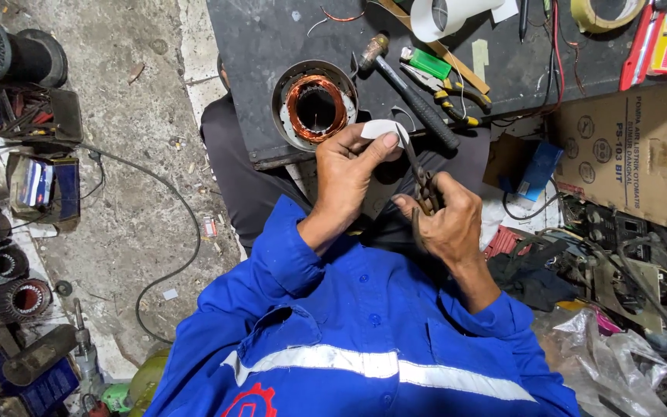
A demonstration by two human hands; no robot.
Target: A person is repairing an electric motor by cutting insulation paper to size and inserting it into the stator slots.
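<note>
Two hands worked one white paper strip with one pair of scissors at the bench's near edge.

The left hand [349, 174] pinched the white paper strip [384, 128] between thumb and fingers, while the right hand [445, 220] was clenched on the handles of the scissors [418, 174], blades reaching up to the strip. Both hung just off the near edge of the dark bench [272, 38], above the lap. On the bench lay one copper-wound stator [315, 104] close to the edge, one hammer [411, 93], one pair of pliers [445, 94] and one tape roll [604, 11]; bare bench top lay left of the stator. A cardboard box [634, 154] crowded the right side.
</note>
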